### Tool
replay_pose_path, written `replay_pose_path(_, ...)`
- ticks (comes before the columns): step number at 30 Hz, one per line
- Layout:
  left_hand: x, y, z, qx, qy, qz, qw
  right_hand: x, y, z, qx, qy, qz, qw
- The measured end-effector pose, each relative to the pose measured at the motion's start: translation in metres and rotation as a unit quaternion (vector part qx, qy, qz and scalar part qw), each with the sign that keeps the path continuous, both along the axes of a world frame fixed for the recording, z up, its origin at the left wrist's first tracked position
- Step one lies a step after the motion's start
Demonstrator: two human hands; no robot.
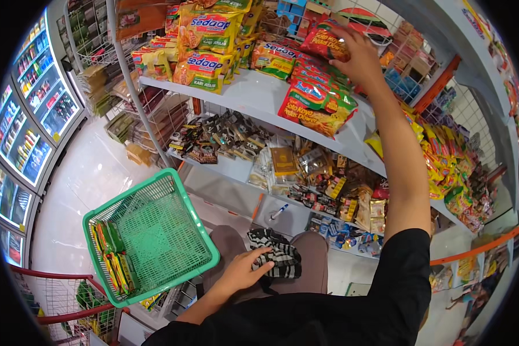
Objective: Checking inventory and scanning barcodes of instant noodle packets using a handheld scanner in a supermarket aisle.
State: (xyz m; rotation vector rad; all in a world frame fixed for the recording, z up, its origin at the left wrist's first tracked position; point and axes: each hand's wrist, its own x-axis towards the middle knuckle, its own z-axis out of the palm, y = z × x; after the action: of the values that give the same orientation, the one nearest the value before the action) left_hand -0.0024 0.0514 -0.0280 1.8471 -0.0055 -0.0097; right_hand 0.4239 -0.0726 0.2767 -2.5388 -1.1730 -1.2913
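Observation:
My right hand (359, 54) reaches over the upper shelf, its thumb and fingers around a red instant noodle packet (324, 41). Below that packet, more red and green noodle packets (315, 106) lie in an overlapping row. Down at my lap, my left hand (246, 268) touches a black-and-white patterned cloth (279, 255); its thumb and forefinger are apart, and whether it grips the cloth is unclear. To the left, a green plastic basket (194, 207) holds several noodle packets (112, 255) upright along one side.
Yellow and orange noodle packets (203, 47) are stacked on the white upper shelf (242, 91). Coffee sachets (225, 134) cover the shelf beneath. Yellow snack packs (445, 160) lie at the right. Lit drink fridges (30, 95) line the far left, and a red-railed wire rack (69, 315) stands lower left.

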Motion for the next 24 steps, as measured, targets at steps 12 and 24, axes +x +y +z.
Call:
replay_pose_path(12,0.010,0.013,-0.010,-0.012,0.001,-0.002,1.000,0.082,0.012,-0.024,-0.110,0.016,-0.024,0.994)
replay_pose_path(24,0.017,0.016,-0.005,-0.031,0.011,-0.013,0.999,0.102,0.011,-0.027,-0.116,0.020,0.000,0.993)
